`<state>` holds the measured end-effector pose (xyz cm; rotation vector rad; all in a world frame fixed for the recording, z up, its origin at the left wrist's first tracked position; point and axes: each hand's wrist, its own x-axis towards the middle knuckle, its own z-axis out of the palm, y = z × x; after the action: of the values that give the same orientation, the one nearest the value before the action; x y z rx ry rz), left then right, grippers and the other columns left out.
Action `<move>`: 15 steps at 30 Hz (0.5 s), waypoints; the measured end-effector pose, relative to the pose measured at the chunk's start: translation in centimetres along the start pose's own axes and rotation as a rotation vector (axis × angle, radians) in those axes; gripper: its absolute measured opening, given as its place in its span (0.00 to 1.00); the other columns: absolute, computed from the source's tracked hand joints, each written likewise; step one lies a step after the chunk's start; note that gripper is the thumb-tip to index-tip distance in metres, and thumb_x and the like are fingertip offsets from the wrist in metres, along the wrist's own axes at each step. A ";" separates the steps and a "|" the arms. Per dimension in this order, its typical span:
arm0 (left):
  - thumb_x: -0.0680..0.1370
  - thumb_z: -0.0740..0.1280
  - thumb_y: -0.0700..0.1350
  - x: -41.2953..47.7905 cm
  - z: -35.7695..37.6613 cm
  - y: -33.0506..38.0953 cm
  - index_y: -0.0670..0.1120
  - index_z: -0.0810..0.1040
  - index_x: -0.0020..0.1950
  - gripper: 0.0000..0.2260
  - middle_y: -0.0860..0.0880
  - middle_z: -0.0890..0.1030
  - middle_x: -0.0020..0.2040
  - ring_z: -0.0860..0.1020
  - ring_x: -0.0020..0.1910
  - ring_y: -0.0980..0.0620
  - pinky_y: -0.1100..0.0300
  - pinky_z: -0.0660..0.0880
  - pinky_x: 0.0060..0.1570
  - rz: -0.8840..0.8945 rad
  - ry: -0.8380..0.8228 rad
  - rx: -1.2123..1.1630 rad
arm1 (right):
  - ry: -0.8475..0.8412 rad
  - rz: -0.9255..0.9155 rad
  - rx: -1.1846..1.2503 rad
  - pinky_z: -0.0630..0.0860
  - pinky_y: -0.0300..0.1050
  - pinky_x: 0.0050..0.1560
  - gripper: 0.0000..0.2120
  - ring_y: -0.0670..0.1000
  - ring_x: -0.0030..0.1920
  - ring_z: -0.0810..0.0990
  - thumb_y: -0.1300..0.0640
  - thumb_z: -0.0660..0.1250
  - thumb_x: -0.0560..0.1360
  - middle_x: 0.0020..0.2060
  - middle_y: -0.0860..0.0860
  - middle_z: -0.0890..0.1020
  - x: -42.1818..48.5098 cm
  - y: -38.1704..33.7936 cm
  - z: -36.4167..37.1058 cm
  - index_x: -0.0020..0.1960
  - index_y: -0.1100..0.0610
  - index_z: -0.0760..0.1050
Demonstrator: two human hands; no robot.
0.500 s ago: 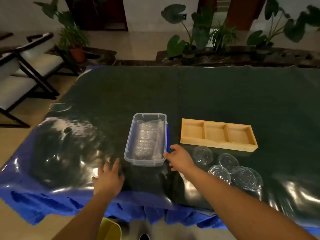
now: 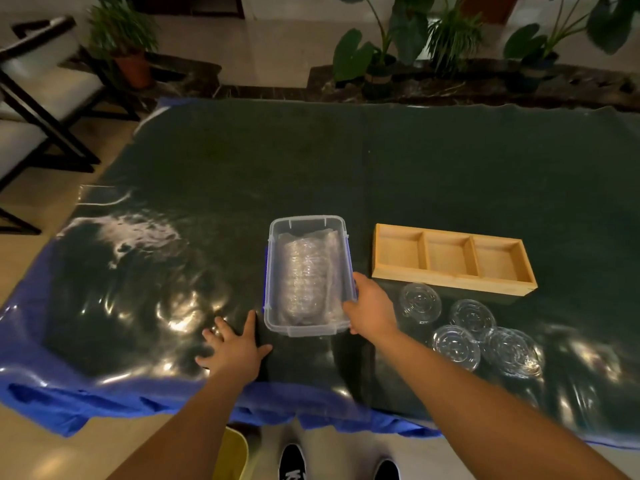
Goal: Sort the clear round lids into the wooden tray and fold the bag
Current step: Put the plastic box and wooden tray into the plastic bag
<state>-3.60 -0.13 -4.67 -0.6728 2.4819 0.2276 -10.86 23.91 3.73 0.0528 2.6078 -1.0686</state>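
Note:
A clear plastic bin (image 2: 277, 237) stands mid-table with a clear bag (image 2: 306, 275) holding a stack of round lids inside it. My right hand (image 2: 372, 308) grips the bin's near right rim, thumb over the edge. My left hand (image 2: 235, 348) rests flat on the table, fingers spread, just left of the bin's near corner. A wooden tray (image 2: 450, 278) with three compartments, all without lids in them, lies to the right of the bin. Several loose clear round lids (image 2: 457, 346) lie on the table in front of the tray.
The table (image 2: 381, 168) has a dark green mat under a glossy clear sheet, with blue cloth (image 2: 104, 403) hanging over the near edge. A chair (image 2: 38, 98) stands far left. Potted plants (image 2: 381, 53) line the floor behind the table.
My right hand has moved from beside the bin's near right corner onto its rim and taken hold. My left hand has shifted slightly toward the bin. The view has tilted down.

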 end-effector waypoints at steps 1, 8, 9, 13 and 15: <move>0.80 0.60 0.68 0.1 0.2 -0.1 0.66 0.43 0.82 0.36 0.38 0.40 0.84 0.42 0.81 0.29 0.24 0.58 0.71 -0.005 0.000 -0.009 | 0.005 -0.019 -0.004 0.83 0.57 0.48 0.21 0.57 0.51 0.82 0.60 0.66 0.75 0.58 0.54 0.79 -0.5 0.5 -0.5 0.68 0.51 0.71; 0.80 0.61 0.67 0.3 0.8 -0.1 0.67 0.44 0.82 0.36 0.40 0.39 0.84 0.40 0.81 0.30 0.23 0.55 0.72 -0.011 -0.010 -0.063 | -0.042 -0.037 -0.086 0.83 0.54 0.42 0.26 0.54 0.43 0.84 0.62 0.66 0.75 0.58 0.52 0.79 -5.5 5.5 -1.9 0.72 0.50 0.68; 0.80 0.62 0.66 0.1 0.4 -0.2 0.67 0.45 0.82 0.36 0.40 0.40 0.84 0.40 0.81 0.31 0.24 0.54 0.72 -0.017 -0.017 -0.083 | -0.031 -0.042 -0.091 0.83 0.54 0.44 0.26 0.53 0.43 0.84 0.62 0.66 0.75 0.59 0.52 0.79 -5.7 5.9 -1.8 0.72 0.49 0.68; 0.80 0.69 0.54 -0.3 -1.6 -0.4 0.54 0.63 0.81 0.31 0.37 0.61 0.81 0.60 0.78 0.33 0.36 0.63 0.75 0.024 0.053 -0.408 | -0.055 -0.059 -0.118 0.79 0.48 0.53 0.25 0.52 0.54 0.81 0.53 0.69 0.76 0.63 0.51 0.77 -5.8 6.1 -2.1 0.72 0.49 0.67; 0.81 0.69 0.49 -1.7 -2.3 1.1 0.47 0.69 0.79 0.26 0.40 0.73 0.75 0.71 0.72 0.38 0.43 0.68 0.73 0.018 0.071 -0.917 | 0.015 -0.098 -0.200 0.77 0.48 0.52 0.25 0.54 0.55 0.79 0.49 0.68 0.77 0.61 0.52 0.75 -5.8 5.9 -2.4 0.72 0.51 0.67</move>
<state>-4.01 0.85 -1.77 -1.0067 2.3654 1.4109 -5.16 30.30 3.18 -0.1144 2.7411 -0.8349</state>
